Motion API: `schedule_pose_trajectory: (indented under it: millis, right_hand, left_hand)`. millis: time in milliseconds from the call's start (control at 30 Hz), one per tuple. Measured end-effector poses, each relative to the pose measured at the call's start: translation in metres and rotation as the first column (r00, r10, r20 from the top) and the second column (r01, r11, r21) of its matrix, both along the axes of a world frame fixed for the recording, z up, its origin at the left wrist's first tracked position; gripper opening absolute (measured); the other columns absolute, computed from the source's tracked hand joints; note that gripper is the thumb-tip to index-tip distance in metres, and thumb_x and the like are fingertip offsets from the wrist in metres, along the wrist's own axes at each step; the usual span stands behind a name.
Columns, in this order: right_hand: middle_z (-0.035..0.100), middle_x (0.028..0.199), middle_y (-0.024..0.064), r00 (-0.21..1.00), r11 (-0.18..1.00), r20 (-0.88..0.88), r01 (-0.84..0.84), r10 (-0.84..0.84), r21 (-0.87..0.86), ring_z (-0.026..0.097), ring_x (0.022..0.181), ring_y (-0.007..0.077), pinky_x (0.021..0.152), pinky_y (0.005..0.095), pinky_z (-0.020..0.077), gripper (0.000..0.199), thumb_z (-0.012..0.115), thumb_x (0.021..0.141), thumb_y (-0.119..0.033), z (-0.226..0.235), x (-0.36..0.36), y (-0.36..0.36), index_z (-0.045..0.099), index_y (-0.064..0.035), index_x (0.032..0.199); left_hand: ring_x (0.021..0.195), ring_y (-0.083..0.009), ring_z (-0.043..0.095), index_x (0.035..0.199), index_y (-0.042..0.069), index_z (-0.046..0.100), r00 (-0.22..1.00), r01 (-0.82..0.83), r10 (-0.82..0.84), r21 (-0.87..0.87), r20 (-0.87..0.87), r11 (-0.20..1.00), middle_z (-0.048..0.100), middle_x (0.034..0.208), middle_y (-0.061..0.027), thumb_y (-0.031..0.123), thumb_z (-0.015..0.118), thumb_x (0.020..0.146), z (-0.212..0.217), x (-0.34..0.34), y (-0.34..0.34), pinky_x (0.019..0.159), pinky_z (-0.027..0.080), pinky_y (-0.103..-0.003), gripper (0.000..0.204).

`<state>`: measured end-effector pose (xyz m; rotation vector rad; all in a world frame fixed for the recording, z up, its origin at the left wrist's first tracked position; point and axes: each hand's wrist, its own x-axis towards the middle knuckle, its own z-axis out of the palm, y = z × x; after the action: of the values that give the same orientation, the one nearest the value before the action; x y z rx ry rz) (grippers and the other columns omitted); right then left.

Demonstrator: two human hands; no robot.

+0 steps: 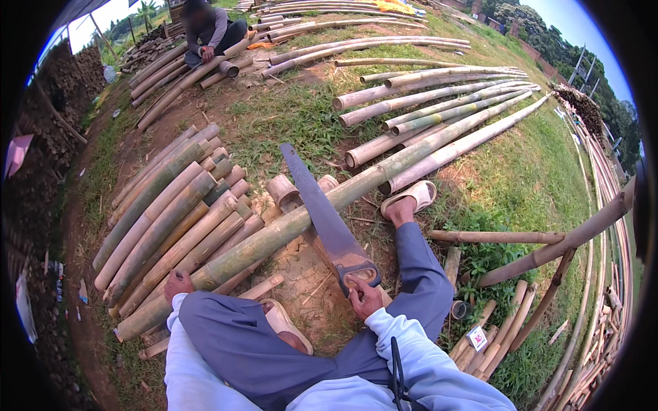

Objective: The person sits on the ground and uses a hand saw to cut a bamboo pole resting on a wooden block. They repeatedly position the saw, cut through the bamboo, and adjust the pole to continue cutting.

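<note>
In my right hand (364, 299) is the dark handle of a handsaw (327, 218). Its broad grey blade points away from me and lies across a long greenish bamboo pole (291, 225). That pole runs from the lower left to the upper right, passing over my bent legs' far side. Near its left end, my left hand (179, 283) grips the pole, with some fingers hidden. Short upright bamboo posts (282, 190) stand beside the pole near the blade. The blade's contact with the pole is hard to make out.
Cut bamboo lengths (161, 212) are piled at left. Long bamboo poles (439, 103) lie across the grass beyond. A slanted bamboo frame (528, 257) stands at right, above shorter pieces (504, 335). Another person (209, 34) sits among poles at the far left.
</note>
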<state>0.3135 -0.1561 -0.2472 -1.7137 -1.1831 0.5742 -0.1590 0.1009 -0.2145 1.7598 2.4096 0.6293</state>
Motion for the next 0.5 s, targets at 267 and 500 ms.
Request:
schedule_pose_trajectory:
  millis: [267,500]
  right_hand:
    - [0.071,0.08,0.0104,1.0,1.0,-0.003,0.0,0.0,0.011,0.069,0.064,0.0186,0.063,0.0312,0.0544,0.041,0.066,0.089,-0.004,-0.0047,0.0,0.001,0.066,-0.0121,0.129]
    - [0.071,0.079,0.01,1.0,1.0,-0.023,0.0,0.0,0.018,0.069,0.064,0.0182,0.064,0.0309,0.0543,0.042,0.066,0.089,-0.003,-0.0041,0.0,0.0002,0.065,-0.0119,0.13]
  left_hand:
    - [0.087,-0.0421,0.068,0.092,0.007,0.065,1.0,0.007,-0.007,0.013,-0.024,1.0,0.072,0.088,-0.0191,0.034,0.062,0.088,-0.0011,-0.0024,0.0003,0.08,0.051,-0.053,0.028]
    - [0.087,-0.0412,0.068,0.092,0.007,0.065,1.0,-0.002,0.002,0.0,-0.021,1.0,0.072,0.088,-0.0184,0.033,0.061,0.087,0.0002,0.0002,-0.0005,0.079,0.051,-0.052,0.027]
